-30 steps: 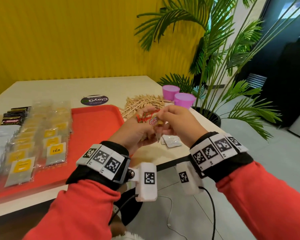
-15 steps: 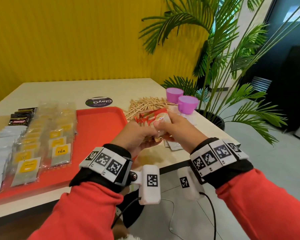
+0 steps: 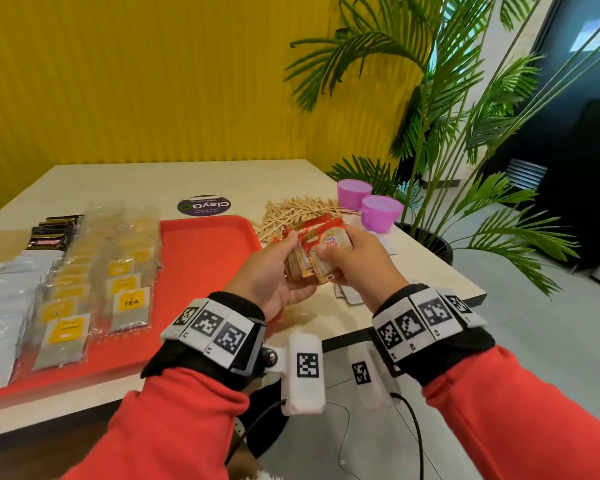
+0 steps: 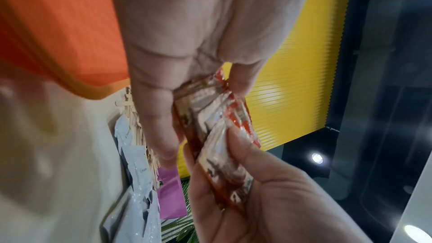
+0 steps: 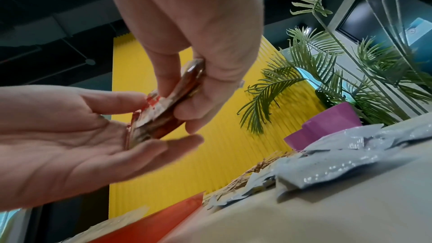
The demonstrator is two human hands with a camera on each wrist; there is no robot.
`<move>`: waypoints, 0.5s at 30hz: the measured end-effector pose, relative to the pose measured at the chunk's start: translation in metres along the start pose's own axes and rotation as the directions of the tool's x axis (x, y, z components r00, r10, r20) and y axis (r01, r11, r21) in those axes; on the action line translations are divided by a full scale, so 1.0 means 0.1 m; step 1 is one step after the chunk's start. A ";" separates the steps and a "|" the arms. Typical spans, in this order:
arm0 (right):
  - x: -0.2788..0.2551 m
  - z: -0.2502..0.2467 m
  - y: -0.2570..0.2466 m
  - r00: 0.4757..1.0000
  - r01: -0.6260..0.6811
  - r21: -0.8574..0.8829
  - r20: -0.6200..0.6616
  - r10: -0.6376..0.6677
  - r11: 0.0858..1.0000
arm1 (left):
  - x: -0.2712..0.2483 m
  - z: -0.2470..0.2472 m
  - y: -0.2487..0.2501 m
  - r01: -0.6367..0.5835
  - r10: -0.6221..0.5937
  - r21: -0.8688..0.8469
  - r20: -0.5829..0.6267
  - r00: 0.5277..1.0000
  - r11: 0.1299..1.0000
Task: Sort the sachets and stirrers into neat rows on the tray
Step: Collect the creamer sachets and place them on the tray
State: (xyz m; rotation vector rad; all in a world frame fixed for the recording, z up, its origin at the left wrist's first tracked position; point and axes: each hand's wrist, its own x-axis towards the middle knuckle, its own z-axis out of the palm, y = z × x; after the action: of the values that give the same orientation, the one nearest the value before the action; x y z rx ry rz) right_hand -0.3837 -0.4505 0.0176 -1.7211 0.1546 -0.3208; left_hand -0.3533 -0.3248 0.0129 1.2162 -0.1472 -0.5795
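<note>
A stack of red-and-white sachets (image 3: 310, 252) is held in the air between both hands, just past the right edge of the red tray (image 3: 201, 258). My left hand (image 3: 278, 268) cups the stack from the left and below, thumb and fingers curled round it (image 5: 140, 130). My right hand (image 3: 350, 261) pinches the front sachets (image 4: 217, 128), thumb on the printed face. Rows of tea sachets (image 3: 129, 299) and white sachets (image 3: 0, 299) lie on the tray's left half. Wooden stirrers (image 3: 291, 211) lie in a loose pile on the table beyond the hands.
Two pink cups (image 3: 381, 213) stand by the stirrers near the table's right edge. Loose white sachets (image 3: 350, 294) lie on the table under my right hand. Dark sachets (image 3: 49, 233) sit at the far left. A potted palm (image 3: 430, 133) rises off the table's right corner.
Both hands have stayed on the sachet stack. The right hand has shifted from the stack's top onto its front face, and the sachets look more gathered.
</note>
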 end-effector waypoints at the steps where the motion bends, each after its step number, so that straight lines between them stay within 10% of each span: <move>1: 0.00 0.00 -0.01 1.000 -0.006 0.017 0.001 0.006 1.000 | 0.01 -0.01 0.00 0.004 -0.004 0.018 -0.006 1.000 1.000; 15: 0.03 0.11 0.06 0.997 0.068 -0.141 -0.038 -0.074 0.988 | 0.00 -0.06 0.04 -0.105 0.096 -0.064 -0.125 0.987 0.992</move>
State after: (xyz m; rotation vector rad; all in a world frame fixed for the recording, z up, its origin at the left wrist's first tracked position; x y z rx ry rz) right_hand -0.3769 -0.4422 0.0102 -1.8623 0.1508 -0.4077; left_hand -0.3494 -0.3190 0.0142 1.1655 -0.0835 -0.4177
